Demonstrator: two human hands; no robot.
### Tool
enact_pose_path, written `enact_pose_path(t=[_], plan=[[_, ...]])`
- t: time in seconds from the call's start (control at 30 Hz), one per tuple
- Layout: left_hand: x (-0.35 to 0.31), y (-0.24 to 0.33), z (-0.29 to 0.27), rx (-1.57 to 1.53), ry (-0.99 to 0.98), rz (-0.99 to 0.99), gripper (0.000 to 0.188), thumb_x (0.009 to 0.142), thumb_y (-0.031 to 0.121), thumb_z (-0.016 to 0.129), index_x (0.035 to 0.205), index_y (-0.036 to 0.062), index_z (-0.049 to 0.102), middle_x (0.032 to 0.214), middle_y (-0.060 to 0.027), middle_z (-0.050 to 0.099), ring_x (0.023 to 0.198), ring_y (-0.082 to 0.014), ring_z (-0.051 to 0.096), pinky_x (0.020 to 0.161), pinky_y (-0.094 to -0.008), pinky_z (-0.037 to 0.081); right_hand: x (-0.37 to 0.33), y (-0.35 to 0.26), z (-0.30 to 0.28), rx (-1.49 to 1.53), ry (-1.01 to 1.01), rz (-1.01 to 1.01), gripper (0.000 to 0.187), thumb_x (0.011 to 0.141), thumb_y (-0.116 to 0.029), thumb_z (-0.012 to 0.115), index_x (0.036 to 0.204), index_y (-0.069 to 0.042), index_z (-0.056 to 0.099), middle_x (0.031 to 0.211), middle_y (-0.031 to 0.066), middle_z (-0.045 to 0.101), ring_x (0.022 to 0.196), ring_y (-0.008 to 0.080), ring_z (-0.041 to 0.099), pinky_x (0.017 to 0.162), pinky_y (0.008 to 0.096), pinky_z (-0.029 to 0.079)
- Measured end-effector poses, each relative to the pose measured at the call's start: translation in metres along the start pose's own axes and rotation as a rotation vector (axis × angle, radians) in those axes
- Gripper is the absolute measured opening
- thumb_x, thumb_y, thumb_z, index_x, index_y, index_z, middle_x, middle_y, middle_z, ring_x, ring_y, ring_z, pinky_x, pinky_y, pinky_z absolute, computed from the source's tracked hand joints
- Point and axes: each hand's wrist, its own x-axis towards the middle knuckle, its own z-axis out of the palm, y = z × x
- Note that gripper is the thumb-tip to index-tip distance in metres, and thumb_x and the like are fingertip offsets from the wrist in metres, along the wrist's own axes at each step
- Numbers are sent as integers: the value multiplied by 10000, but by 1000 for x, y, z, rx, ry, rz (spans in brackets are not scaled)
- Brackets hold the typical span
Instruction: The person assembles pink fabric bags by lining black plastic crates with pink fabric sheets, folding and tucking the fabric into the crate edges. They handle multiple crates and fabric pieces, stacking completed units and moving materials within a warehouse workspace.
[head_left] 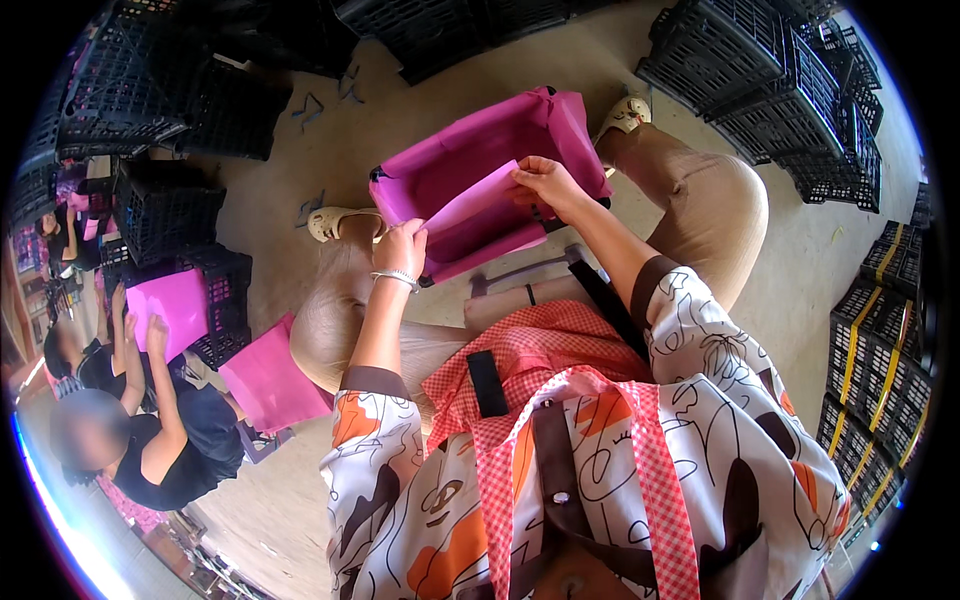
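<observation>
A flat pink sheet (468, 203) is stretched between my two hands, held slantwise above an open pink box. My left hand (402, 250) pinches its lower left end. The upper right end is gripped by my right hand (545, 186), thumb and fingers closed on it. Below them the pink box (572, 125) rests between my feet, with dark corner pieces showing at its rim. The sheet hides part of the box's inside.
Black plastic crates (735, 50) are stacked at the right, others (168, 208) at the left. Yellow-strapped crates (862, 345) stand far right. A co-worker (160, 425) at the left holds a pink sheet (165, 308). A pink panel (270, 375) lies by my left knee.
</observation>
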Motion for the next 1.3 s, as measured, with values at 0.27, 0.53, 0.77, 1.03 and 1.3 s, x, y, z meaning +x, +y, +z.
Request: enact_pose_path(t=[0.27,0.53,0.77,1.03,1.3], plan=[[24,-12,19,-110,106,-96,221,858,210,567,1015,101,680,952,-150,664,905,-321,619,809,-392,487,16,3,4,-15,60,-28,117,928,-163,563,926,-49,584,866,21,618,790,141,647,696,260,521],[31,-5,9,-175,249,-113,201,869,175,565,1021,128,688,974,-132,656,892,-297,621,798,-371,492,30,-7,12,32,35,-157,117,928,-152,563,940,-41,597,885,13,621,803,109,610,735,250,497],[35,-4,-4,-254,315,-44,209,876,132,561,1045,118,683,995,-131,658,915,-296,622,826,-355,490,35,-33,20,-18,-23,-150,105,943,-134,531,983,-50,580,946,22,622,923,134,621,821,258,504],[36,8,-34,-277,527,-3,194,881,149,573,1032,109,687,942,-141,665,816,-278,651,742,-349,513,25,-73,44,-27,-26,-282,177,934,-142,552,1014,12,588,940,49,623,884,138,621,772,257,504],[25,58,-93,-317,492,116,183,890,119,592,1043,64,679,924,-114,680,807,-188,645,741,-285,494,-29,-144,43,-238,-50,-437,131,952,-119,503,993,-9,562,961,75,622,908,181,645,770,275,523]])
